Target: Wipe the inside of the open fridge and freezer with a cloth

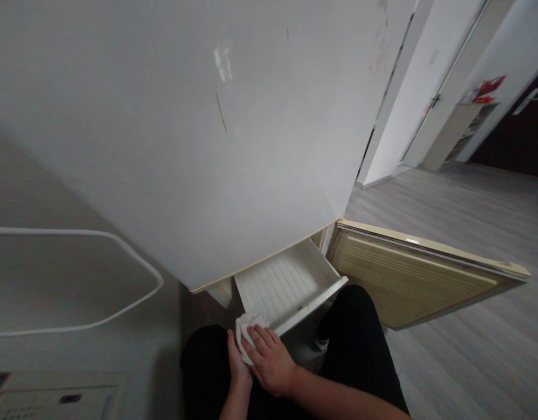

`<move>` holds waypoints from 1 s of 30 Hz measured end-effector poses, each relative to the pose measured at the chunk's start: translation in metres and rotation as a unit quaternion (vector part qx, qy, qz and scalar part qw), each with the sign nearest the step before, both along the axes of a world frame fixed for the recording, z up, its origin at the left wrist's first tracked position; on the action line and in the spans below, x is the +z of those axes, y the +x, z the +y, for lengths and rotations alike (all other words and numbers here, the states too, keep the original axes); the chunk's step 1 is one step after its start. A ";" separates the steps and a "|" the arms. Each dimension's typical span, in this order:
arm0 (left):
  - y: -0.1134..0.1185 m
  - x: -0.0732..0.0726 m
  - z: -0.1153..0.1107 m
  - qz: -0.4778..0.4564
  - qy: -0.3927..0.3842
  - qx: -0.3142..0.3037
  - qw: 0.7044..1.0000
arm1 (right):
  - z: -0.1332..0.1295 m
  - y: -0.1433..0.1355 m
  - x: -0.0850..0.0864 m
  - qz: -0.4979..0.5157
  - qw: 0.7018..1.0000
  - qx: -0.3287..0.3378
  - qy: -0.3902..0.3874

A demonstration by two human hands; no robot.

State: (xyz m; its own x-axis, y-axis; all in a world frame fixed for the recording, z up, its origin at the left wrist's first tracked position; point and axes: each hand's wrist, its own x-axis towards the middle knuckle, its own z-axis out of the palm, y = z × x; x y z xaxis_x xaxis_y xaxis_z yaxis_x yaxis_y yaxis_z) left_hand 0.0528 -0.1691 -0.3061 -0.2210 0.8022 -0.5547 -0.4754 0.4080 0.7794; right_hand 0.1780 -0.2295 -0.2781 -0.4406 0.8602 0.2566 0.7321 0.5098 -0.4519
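A folded white cloth (248, 333) sits between my two hands, just in front of the open drawer's near left corner. My left hand (239, 366) supports it from the left and below, its fingers partly hidden by the cloth. Over the cloth's right side lies my right hand (272, 360), fingers bent and pressing on it. Beyond them, a white ribbed drawer (280, 280) is pulled out of a refrigerator's lower compartment. The refrigerator's side door (409, 277) hangs open to the right, its yellowed inner panel showing.
The large white refrigerator door or panel (199, 146) rises directly ahead. My knees (354, 344) flank the drawer, close to the open lower door. A white cable (140, 262) loops along the left wall. Grey wooden flooring (479, 367) and a small shelf (464, 131) are at right.
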 end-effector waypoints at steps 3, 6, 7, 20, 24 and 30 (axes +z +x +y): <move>0.005 0.002 -0.006 0.045 0.006 -0.013 0.999 | -0.002 0.018 -0.008 -0.015 1.000 0.013 -0.001; 0.009 0.003 -0.014 0.209 0.122 -0.055 0.969 | -0.005 0.039 -0.014 -0.022 1.000 0.013 -0.007; 0.009 0.004 -0.017 0.262 0.159 -0.067 0.949 | -0.005 0.045 -0.015 -0.021 1.000 0.007 -0.009; 0.014 0.015 -0.027 0.494 0.361 -0.185 0.769 | -0.033 0.063 -0.004 0.020 0.998 -0.057 -0.012; 0.013 0.022 -0.032 0.428 0.336 -0.206 0.813 | -0.040 0.056 0.000 0.043 0.996 -0.080 -0.019; 0.027 0.062 -0.051 0.401 0.424 -0.254 0.772 | -0.048 0.050 0.011 0.290 0.945 -0.117 -0.095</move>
State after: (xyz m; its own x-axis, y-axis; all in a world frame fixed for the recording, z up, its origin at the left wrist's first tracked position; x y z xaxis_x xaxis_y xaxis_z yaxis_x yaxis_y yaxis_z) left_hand 0.0803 -0.2201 -0.2441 0.2414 0.8977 0.3685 0.3512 -0.4348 0.8292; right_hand 0.2276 -0.2773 -0.2668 -0.0648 0.9717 0.2272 0.4153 0.2333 -0.8793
